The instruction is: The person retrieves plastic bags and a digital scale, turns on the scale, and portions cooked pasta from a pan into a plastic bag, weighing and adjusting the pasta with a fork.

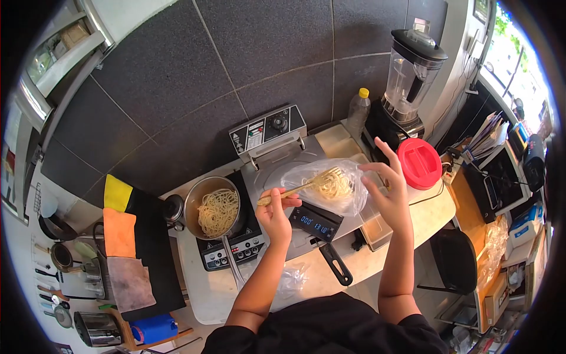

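Note:
My left hand [277, 219] is closed around the handle of a gold-coloured fork [299, 187]. The fork's tined end lies over cooked noodles [333, 187] in a clear plastic bag [292, 176]. That bag rests on a black kitchen scale [317, 220] with lit blue digits. At the bag's right side is my right hand [386, 186], its fingers spread; whether a fingertip touches the plastic I cannot tell. More noodles [218, 213] sit in a metal saucepan [190, 200] to the left, its handle pointing toward me.
The saucepan stands on a black electric cooker [227, 258]. Behind the scale is an appliance with a control box [268, 128] and a black handle [336, 265] in front. A blender [413, 76], bottle [358, 112] and red lid [420, 163] stand right. Cloths [121, 233] hang left.

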`<state>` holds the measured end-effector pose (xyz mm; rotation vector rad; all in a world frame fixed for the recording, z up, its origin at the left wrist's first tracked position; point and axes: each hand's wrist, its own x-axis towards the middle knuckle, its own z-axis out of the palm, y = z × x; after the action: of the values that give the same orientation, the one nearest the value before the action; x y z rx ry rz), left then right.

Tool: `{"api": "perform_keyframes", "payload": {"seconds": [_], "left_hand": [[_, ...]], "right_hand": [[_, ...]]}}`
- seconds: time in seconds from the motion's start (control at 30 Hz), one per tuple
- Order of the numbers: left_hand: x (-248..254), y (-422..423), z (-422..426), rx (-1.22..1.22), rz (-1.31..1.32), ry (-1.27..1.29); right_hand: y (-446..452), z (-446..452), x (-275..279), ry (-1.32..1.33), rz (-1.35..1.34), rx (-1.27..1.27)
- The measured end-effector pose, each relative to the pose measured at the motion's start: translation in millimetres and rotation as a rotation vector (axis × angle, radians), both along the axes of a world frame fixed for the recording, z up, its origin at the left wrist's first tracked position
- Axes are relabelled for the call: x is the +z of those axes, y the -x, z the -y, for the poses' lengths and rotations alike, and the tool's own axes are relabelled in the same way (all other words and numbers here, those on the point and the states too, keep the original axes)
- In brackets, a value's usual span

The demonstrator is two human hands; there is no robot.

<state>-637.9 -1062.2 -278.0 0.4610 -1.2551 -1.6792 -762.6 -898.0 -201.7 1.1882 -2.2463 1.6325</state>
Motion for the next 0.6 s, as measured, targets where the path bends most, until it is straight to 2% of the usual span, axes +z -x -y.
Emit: {"api": "perform_keyframes", "payload": {"seconds": [0.07, 0.17, 0.47, 0.6], "left_hand": [[4.7, -1.7, 0.1, -0.012, -0.025, -0.060], [14.5, -3.1, -0.8, 0.006, -0.041, -0.055], [49.1, 0.3, 15.5, -0.061, -0.079, 0.061], [53.6, -0.7, 18.0, -0.077, -0.088, 0.060]], "right_hand": [[0.5, -5.1, 0.6, 0.014, -0.039, -0.029], [-0.8, -9.7, -2.2, 0.132, 0.063, -0.106], [-15.5, -14.4, -20.2, 0.213, 0.207, -0.069], [-17.0, -22.6, -28.8, 0.154, 0.214, -0.025]]}}
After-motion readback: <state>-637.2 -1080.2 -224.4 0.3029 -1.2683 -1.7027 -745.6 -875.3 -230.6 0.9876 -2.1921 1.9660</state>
